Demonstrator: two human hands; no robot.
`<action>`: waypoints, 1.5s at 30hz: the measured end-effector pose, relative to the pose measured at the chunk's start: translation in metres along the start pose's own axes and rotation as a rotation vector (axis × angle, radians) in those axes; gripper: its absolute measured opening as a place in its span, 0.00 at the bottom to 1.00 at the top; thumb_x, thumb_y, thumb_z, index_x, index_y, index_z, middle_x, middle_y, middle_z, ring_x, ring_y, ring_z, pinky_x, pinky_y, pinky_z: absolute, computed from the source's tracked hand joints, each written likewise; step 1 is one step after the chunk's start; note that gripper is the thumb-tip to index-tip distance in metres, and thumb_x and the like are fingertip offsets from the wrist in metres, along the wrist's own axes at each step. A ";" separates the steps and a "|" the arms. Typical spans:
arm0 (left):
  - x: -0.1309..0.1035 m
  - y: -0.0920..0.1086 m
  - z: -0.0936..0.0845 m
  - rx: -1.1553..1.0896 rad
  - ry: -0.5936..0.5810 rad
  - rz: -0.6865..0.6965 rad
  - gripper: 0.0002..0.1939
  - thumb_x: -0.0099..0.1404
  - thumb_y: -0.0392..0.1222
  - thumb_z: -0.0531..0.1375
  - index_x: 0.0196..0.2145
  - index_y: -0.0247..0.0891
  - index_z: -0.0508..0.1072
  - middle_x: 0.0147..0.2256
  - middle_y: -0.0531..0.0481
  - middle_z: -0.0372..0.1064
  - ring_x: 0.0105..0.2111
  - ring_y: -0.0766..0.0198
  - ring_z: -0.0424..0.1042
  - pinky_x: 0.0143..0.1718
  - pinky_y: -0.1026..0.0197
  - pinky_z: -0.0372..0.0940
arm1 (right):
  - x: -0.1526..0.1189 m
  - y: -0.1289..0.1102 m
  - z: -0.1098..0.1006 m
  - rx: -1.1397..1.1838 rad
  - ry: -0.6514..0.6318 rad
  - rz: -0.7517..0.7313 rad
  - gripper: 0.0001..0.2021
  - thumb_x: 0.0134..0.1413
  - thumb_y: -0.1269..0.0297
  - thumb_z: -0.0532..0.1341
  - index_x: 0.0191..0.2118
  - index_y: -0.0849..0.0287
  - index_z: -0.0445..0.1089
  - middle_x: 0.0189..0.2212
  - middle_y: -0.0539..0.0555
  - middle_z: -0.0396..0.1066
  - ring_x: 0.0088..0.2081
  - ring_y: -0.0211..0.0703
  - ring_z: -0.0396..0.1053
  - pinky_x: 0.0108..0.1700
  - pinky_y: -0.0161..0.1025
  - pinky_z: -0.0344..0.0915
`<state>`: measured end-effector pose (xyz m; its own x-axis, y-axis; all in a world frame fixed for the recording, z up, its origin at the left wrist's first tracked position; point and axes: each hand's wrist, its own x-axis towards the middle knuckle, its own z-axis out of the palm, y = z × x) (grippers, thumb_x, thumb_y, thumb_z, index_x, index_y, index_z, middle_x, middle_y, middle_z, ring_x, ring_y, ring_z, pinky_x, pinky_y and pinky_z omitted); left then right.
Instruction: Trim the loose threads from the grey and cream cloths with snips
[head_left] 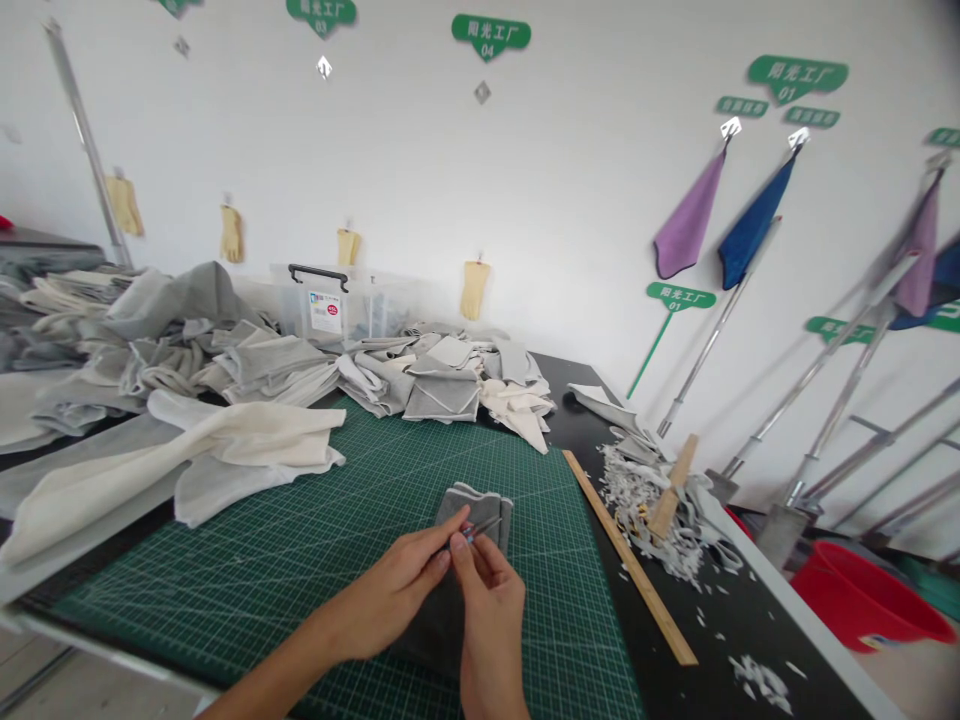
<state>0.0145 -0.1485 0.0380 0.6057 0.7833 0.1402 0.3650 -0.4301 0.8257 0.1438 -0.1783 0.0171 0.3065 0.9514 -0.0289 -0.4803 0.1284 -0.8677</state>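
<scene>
The black counter point(720, 660) carries a green cutting mat point(300, 550) and heaped grey-and-white cloths point(442, 385), apparently much yet to handle. Trimmed scraps point(630, 485) suggest some cutting is done. One grey cloth point(486, 503) lies on the mat, seemingly unfinished; over it, left hand point(401, 585) and right hand point(489, 605) meet, pinching a small metal-tipped tool point(489, 525).

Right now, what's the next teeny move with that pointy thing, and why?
Maybe let the left grip ease off the small pointed tool and steady the folded grey cloth. The right grip holds that tool too, and the tool's tip shows against the cloth, so a steadied cloth might shift less.
</scene>
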 end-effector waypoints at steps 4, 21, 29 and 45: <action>-0.003 0.000 -0.001 -0.011 0.003 -0.017 0.25 0.72 0.53 0.44 0.65 0.49 0.50 0.64 0.53 0.49 0.63 0.59 0.50 0.64 0.51 0.44 | 0.001 0.004 0.001 0.008 0.042 0.034 0.17 0.42 0.61 0.70 0.39 0.65 0.75 0.37 0.60 0.78 0.41 0.50 0.74 0.48 0.45 0.67; -0.003 -0.005 0.001 -0.065 0.040 -0.005 0.25 0.71 0.52 0.46 0.64 0.51 0.53 0.64 0.53 0.51 0.63 0.57 0.52 0.64 0.50 0.45 | 0.003 0.004 0.001 -0.033 0.000 -0.005 0.17 0.43 0.60 0.69 0.39 0.64 0.76 0.39 0.61 0.78 0.42 0.51 0.74 0.49 0.45 0.67; -0.005 -0.002 0.000 -0.060 0.002 -0.044 0.26 0.71 0.53 0.45 0.64 0.50 0.51 0.65 0.53 0.48 0.63 0.58 0.51 0.64 0.50 0.45 | 0.002 0.004 0.000 -0.024 0.076 0.039 0.21 0.39 0.58 0.71 0.39 0.66 0.76 0.38 0.63 0.78 0.43 0.54 0.74 0.48 0.45 0.68; -0.011 -0.001 0.001 -0.079 -0.001 -0.063 0.24 0.71 0.53 0.46 0.63 0.54 0.53 0.64 0.55 0.50 0.63 0.57 0.51 0.64 0.48 0.45 | -0.001 0.014 0.000 -0.004 0.136 -0.040 0.22 0.32 0.55 0.73 0.34 0.66 0.77 0.31 0.61 0.79 0.37 0.55 0.76 0.42 0.44 0.72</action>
<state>0.0089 -0.1572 0.0353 0.5843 0.8069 0.0861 0.3452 -0.3432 0.8735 0.1369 -0.1778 0.0053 0.4338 0.8989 -0.0610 -0.4620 0.1638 -0.8716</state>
